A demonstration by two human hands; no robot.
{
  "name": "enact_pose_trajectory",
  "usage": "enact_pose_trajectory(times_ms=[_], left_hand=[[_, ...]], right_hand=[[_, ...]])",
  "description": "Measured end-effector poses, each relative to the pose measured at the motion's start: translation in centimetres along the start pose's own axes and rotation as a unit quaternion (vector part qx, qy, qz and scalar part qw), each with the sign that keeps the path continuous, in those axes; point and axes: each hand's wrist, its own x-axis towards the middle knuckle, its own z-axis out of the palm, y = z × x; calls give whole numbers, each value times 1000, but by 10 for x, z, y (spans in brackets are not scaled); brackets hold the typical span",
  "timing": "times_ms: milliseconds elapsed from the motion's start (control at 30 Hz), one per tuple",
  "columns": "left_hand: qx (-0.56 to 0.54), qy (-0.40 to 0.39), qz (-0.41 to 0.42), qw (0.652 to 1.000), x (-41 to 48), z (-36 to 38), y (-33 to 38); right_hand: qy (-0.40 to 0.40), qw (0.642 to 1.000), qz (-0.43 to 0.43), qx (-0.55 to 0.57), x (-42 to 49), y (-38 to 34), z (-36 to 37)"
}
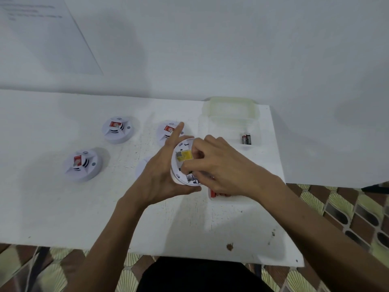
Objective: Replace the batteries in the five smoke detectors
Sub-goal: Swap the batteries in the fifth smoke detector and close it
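Detector (183,155) between both hands' fingers (199,148)

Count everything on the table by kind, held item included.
Detectors: 4, three on the table, one held in the left hand
Batteries: 2
Clear tub: 1
Red-white pack: 1
Total: 8
White shape behind that hand: too hidden to count.

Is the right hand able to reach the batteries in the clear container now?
Probably yes: the batteries lie in the clear container, nothing between them and the right hand, though its fingers are busy at the detector.
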Motion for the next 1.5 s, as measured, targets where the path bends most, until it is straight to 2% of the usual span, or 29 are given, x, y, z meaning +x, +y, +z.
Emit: enact_pose_trajectory(times_ms=[167, 300, 367, 467, 600, 700, 767, 867, 967, 1267, 1500], left_hand=[[-36, -28, -10, 999, -7, 4, -8], [-25, -25, -12, 999, -8, 2, -6], [-11, -21, -4, 1000, -8, -2, -1], [15, 8, 6, 1000, -11, -5, -4], [30, 27, 3, 999, -12, -8, -8], [4, 41, -16, 999, -14, -11, -16], [27, 60, -16, 998, -14, -13, -20], [52, 78, -14, 996, -14, -15, -23], [58, 81, -17, 995, -13, -15, -25], [34, 67, -43, 996, -11, -12, -27], [34, 66, -37, 997, -7, -12, -23]], right_hand=[[-49, 997, -55, -23, 6, 1, -7], [-32, 996, -75, 28, 6, 3, -6], [-12, 995, -55, 83, 5, 5, -4], [28, 973, 36, 227, -1, 5, -4], [133, 877, 191, 420, -16, 5, -2], [143, 816, 315, 463, -30, 11, 10], [112, 799, 385, 449, -38, 15, 25], [29, 797, 458, 393, -44, 16, 56], [-16, 805, 477, 354, -43, 13, 80], [-12, 833, 465, 299, -43, 16, 83], [49, 831, 462, 307, -44, 34, 56]])
